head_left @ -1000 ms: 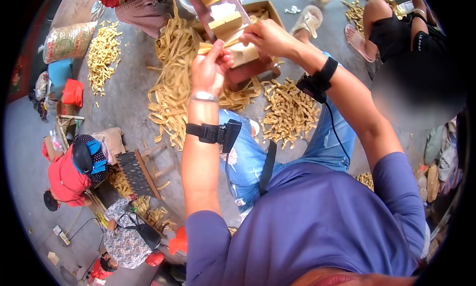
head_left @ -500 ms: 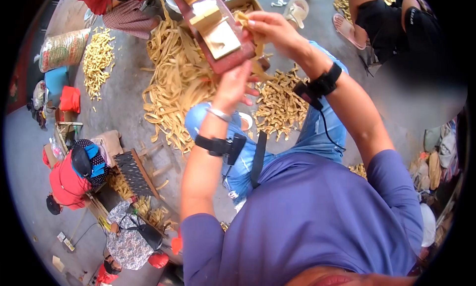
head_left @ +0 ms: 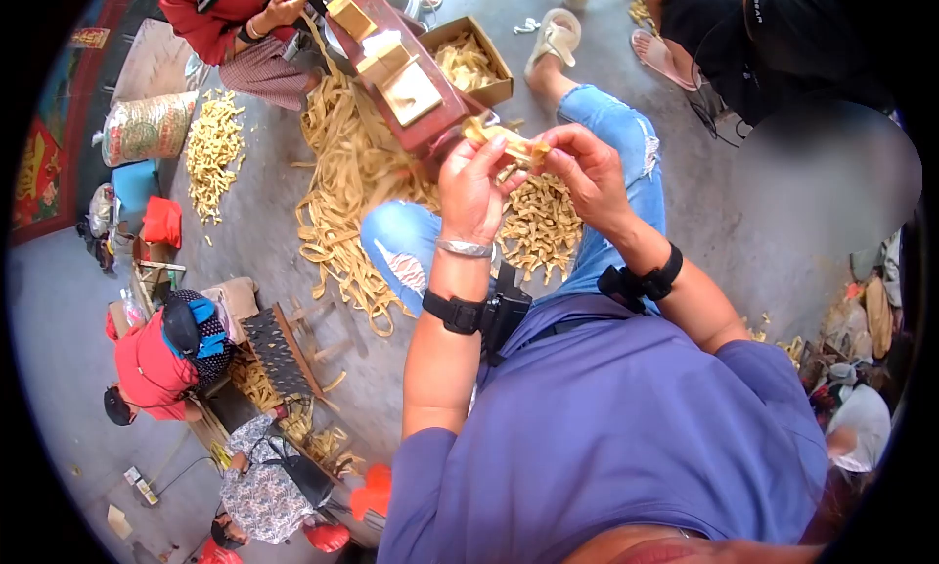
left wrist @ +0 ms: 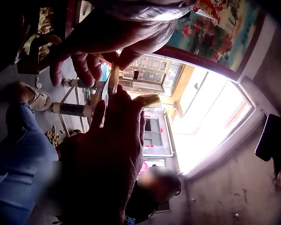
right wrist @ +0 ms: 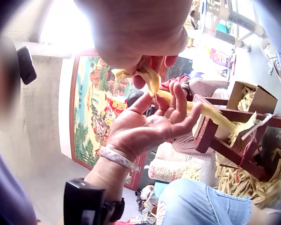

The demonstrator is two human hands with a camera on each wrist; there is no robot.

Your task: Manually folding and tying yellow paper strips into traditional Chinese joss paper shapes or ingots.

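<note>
left hand and right hand both pinch one yellow strip, fingers curled on it. the strip spans between them, held in the air. red wooden jig sits just beyond, with a cardboard box beside it. strip pile lies on the floor.

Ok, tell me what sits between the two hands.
A pale yellow strip spans the gap, pinched at one end by the left hand and at the other by the right hand. The head view shows this most plainly.
</note>
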